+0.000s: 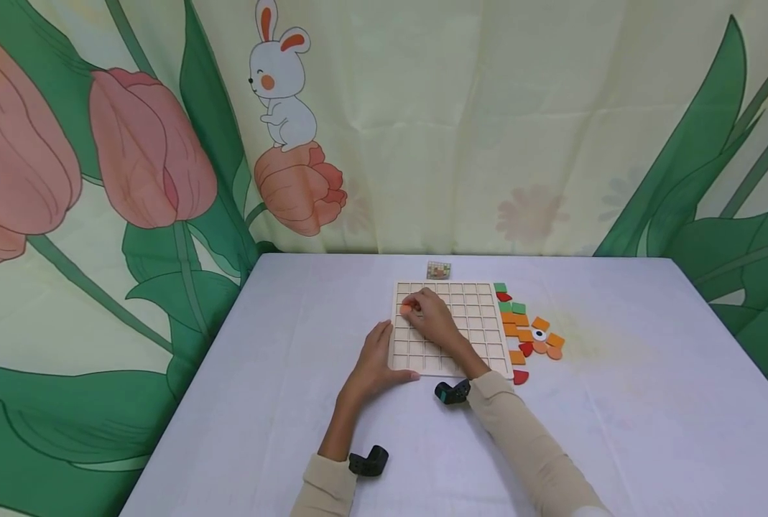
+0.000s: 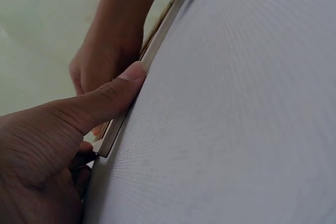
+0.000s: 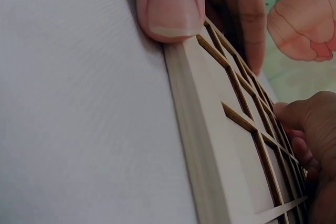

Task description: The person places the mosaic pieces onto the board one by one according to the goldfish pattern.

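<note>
A pale wooden grid board lies on the table. My left hand rests at its near left corner, the thumb pressed along the front edge and the fingers reaching straight along the left side. Over the upper left squares, my right hand pinches a small orange piece between thumb and fingertips. In the right wrist view that hand is seen low over the grid, with the piece hidden.
Beside the board's right edge lie loose orange squares, green squares, red pieces, orange discs and an eye piece. Behind the board is a small patterned card. A printed curtain hangs at the table's back edge.
</note>
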`<state>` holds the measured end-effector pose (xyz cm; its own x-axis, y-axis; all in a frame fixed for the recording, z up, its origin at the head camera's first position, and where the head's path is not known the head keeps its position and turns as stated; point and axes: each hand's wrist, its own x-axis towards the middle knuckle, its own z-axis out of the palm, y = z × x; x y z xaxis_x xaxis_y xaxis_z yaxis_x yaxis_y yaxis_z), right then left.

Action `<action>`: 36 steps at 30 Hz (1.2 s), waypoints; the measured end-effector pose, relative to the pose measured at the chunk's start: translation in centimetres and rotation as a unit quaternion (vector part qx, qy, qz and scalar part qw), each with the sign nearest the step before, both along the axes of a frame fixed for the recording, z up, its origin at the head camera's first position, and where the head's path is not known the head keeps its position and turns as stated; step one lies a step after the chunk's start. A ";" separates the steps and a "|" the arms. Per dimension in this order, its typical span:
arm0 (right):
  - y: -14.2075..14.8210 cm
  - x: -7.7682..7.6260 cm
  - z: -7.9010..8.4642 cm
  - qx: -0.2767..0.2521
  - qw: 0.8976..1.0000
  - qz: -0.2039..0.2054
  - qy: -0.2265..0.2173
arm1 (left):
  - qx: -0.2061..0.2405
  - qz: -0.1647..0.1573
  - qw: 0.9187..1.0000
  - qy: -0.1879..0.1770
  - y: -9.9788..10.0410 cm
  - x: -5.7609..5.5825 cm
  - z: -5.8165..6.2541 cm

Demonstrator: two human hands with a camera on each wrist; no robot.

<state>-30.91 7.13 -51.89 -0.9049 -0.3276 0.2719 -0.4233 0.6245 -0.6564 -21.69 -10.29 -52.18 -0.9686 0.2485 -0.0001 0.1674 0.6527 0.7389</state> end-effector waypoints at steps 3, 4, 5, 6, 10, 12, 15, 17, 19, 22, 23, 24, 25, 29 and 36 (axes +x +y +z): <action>-0.2 -0.1 0.1 -0.005 1.000 -0.016 -0.014 | 0.005 -0.002 1.000 0.002 0.0 0.0 0.1; -0.3 -0.1 0.2 -0.006 1.000 -0.020 -0.018 | 0.004 -0.002 1.000 0.003 0.0 0.0 0.1; -0.4 -0.2 0.2 -0.008 0.999 -0.024 -0.020 | 0.001 -0.003 1.000 0.005 0.0 -0.1 0.1; -0.5 -0.2 0.3 -0.009 0.999 -0.029 -0.020 | 0.000 -0.003 1.000 0.005 0.0 -0.1 0.1; -0.7 -0.3 0.4 -0.010 0.999 -0.045 -0.020 | -0.002 -0.003 1.000 0.005 0.0 -0.3 0.1; -0.8 -0.3 0.4 -0.005 0.998 -0.053 -0.020 | 0.003 -0.004 1.000 0.004 0.1 -0.2 0.2; -0.8 -0.4 0.2 0.003 0.998 -0.059 -0.020 | 0.003 -0.005 1.000 0.007 0.1 -0.3 0.2; -0.8 -0.4 0.1 0.004 0.998 -0.061 -0.020 | 0.001 -0.005 1.000 0.008 0.1 -0.3 0.2; -0.7 -0.4 0.1 0.002 0.998 -0.061 -0.018 | 0.000 -0.006 1.000 0.010 0.2 -0.3 0.1; -0.6 -0.4 0.2 0.000 0.998 -0.060 -0.015 | -0.001 -0.006 1.000 0.009 0.2 -0.4 0.2; -0.6 -0.3 0.2 -0.001 0.998 -0.059 -0.015 | -0.002 -0.007 1.000 0.009 0.2 -0.4 0.2; -0.6 -0.3 0.2 -0.001 0.998 -0.058 -0.015 | -0.002 -0.007 1.000 0.009 0.2 -0.4 0.2; -0.6 -0.3 0.2 -0.002 0.998 -0.058 -0.016 | -0.002 -0.006 1.000 0.009 0.2 -0.3 0.2; -0.6 -0.3 0.1 -0.005 0.998 -0.057 -0.019 | -0.003 -0.005 1.000 0.008 0.2 -0.2 0.2; -0.9 -0.2 -0.2 -0.020 0.998 -0.054 -0.034 | -0.008 0.001 1.000 -0.003 0.0 0.0 0.1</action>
